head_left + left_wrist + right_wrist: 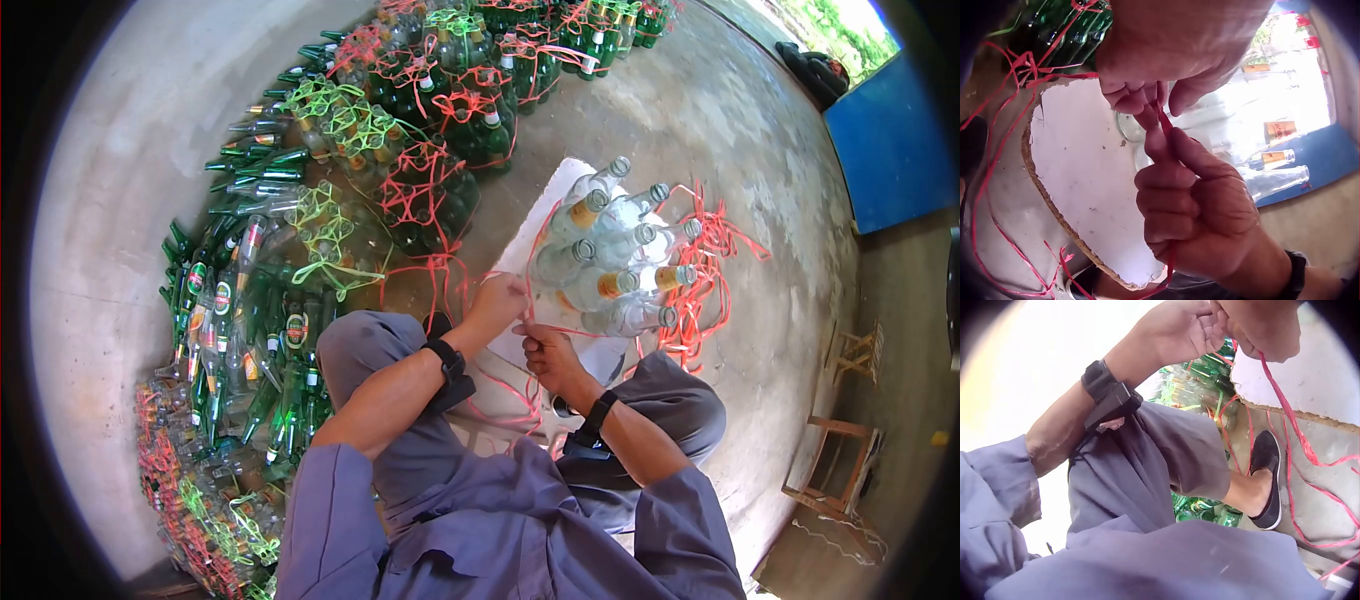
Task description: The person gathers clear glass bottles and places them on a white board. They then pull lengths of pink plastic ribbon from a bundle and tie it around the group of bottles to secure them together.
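Observation:
Both hands meet at the near edge of a cluster of clear glass bottles (605, 260), which stands upright on a white board (515, 345). Red plastic string (1165, 119) passes between the fingertips of the two hands. My left hand (500, 306) pinches it from above, thumb and fingertips close together. With its fingers curled, my right hand (1200, 203) grips the string just below; a tail hangs out under the fist. Close by the hands, a length of the string runs along the near side of the bottles in the head view.
A tangle of red string (695, 290) lies right of the bottles. Green bottles (490, 140), bundled with red and green string, stand at the back and left; many loose ones (285, 370) lie piled. Loose string trails past a black shoe (1266, 481). A wooden stool (835, 465) stands right.

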A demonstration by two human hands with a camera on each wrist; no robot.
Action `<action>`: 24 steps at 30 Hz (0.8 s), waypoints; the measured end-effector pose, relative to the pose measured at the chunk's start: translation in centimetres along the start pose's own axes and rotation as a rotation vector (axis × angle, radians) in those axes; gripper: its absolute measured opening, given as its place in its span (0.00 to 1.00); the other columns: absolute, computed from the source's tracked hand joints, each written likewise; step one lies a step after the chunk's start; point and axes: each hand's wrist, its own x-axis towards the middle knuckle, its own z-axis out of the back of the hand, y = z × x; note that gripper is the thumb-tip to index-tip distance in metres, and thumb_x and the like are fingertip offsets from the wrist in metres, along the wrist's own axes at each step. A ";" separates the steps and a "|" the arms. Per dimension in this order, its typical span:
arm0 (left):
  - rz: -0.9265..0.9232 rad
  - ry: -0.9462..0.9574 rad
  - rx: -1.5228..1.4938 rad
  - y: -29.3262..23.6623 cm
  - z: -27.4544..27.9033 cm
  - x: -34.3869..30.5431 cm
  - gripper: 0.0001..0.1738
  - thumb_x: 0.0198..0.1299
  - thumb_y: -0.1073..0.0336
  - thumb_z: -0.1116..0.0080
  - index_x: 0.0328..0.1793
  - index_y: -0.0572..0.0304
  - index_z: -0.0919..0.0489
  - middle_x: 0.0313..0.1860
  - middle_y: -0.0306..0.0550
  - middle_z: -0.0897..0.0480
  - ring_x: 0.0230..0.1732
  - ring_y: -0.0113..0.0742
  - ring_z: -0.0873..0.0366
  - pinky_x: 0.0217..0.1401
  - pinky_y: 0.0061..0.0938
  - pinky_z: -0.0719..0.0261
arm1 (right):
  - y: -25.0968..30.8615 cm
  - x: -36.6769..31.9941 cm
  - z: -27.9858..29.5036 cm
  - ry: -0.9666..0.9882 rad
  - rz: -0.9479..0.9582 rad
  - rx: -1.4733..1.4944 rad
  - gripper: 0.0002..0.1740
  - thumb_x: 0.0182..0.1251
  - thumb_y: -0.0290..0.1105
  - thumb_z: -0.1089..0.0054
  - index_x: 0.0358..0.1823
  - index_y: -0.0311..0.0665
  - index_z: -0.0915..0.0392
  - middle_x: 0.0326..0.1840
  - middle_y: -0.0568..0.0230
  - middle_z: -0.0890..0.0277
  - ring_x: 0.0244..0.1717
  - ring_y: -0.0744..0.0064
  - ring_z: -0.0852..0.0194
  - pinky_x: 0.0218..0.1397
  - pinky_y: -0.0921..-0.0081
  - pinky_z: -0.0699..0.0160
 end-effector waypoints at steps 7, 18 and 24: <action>0.058 -0.033 0.032 2.2 -0.5 1.2 0.12 0.49 0.74 0.37 0.42 0.69 0.17 0.31 0.53 0.14 0.33 0.38 0.14 0.36 0.30 0.19 | -0.8 -0.6 -1.4 0.029 0.069 -0.168 0.19 0.72 0.47 0.44 0.43 0.35 0.18 0.19 0.80 0.43 0.14 0.88 0.55 0.17 0.85 0.58; 0.161 -0.024 -0.004 0.5 -0.4 0.8 0.12 0.53 0.67 0.35 0.40 0.67 0.17 0.29 0.49 0.14 0.31 0.33 0.16 0.33 0.28 0.20 | -1.2 -2.3 -2.1 0.045 0.071 -0.561 0.20 0.73 0.45 0.45 0.37 0.32 0.17 0.19 0.76 0.36 0.14 0.88 0.48 0.16 0.84 0.53; 0.131 0.049 -0.104 0.4 -0.1 0.5 0.07 0.60 0.68 0.40 0.38 0.65 0.21 0.29 0.46 0.16 0.26 0.27 0.21 0.28 0.22 0.25 | -1.2 -1.8 -1.2 0.181 0.097 -0.502 0.20 0.73 0.44 0.46 0.36 0.32 0.17 0.21 0.73 0.33 0.16 0.85 0.43 0.18 0.83 0.49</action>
